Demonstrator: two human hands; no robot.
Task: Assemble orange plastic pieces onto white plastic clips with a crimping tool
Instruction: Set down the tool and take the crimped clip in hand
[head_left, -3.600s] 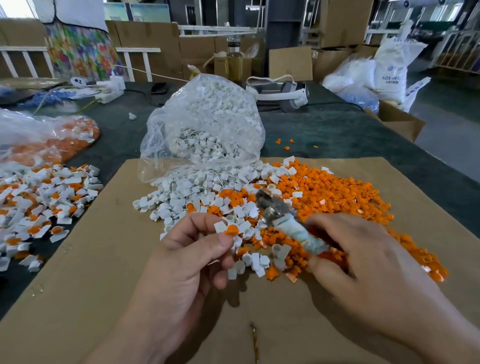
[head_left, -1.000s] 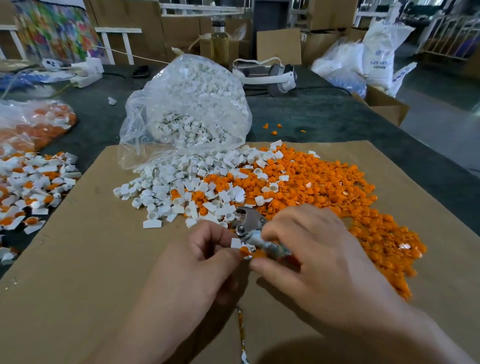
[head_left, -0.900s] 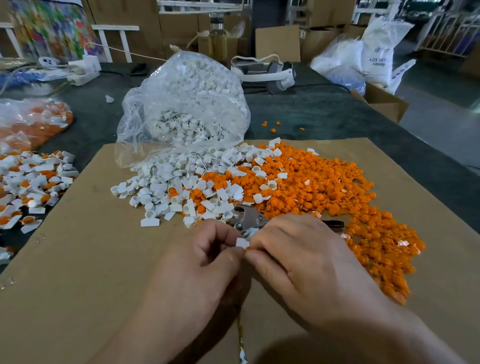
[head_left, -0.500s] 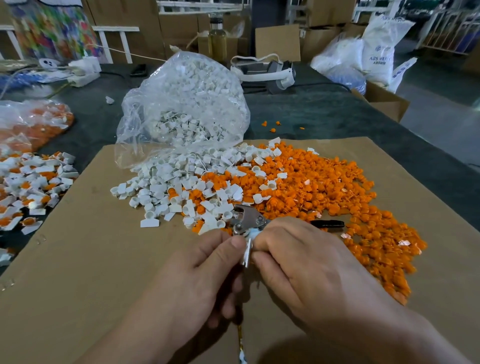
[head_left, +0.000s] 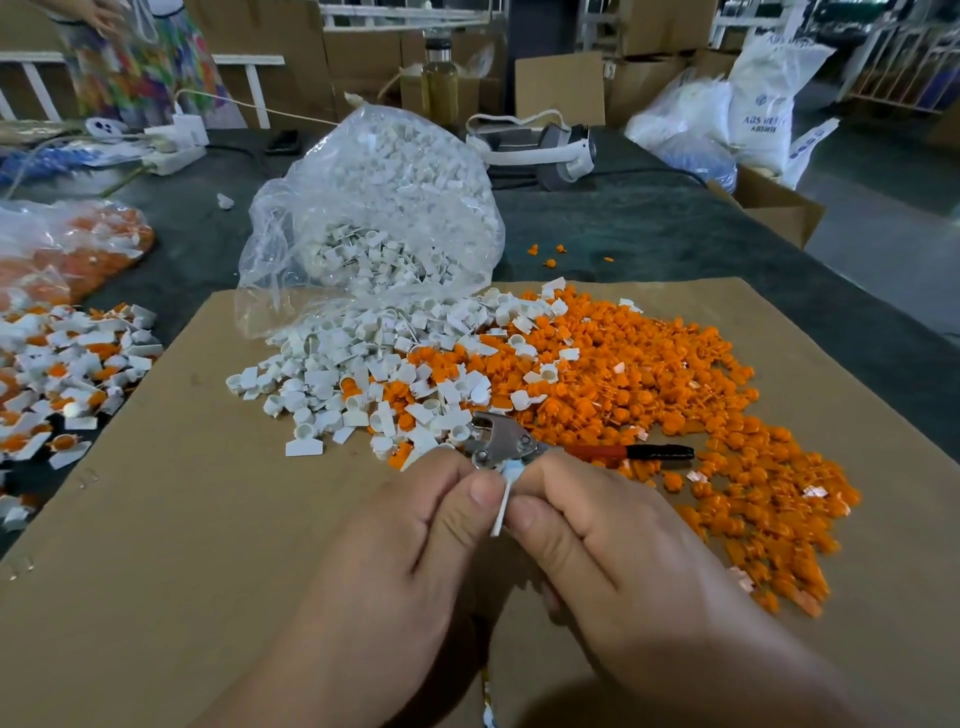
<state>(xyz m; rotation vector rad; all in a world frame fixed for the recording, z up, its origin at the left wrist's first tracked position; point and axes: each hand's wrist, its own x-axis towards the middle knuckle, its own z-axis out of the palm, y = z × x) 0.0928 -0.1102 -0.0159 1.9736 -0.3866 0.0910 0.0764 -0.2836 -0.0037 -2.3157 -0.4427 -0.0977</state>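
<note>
My left hand and my right hand meet at the middle of the cardboard sheet, both pinching one white clip held edge-on between thumbs and fingertips. The crimping tool lies on the cardboard just beyond my fingers, its metal jaws to the left and its red and black handle pointing right. Loose white clips are heaped at centre left. Orange pieces spread to the right. Whether an orange piece sits in the held clip is hidden.
A clear bag of white clips lies open behind the heap. Assembled white-and-orange clips pile at the left, with a bag of orange parts behind. A headset, cardboard boxes and white sacks stand at the back.
My right hand has let go of the crimping tool, which now lies on the cardboard. Both hands have closed on one white clip and turned it edge-on.
</note>
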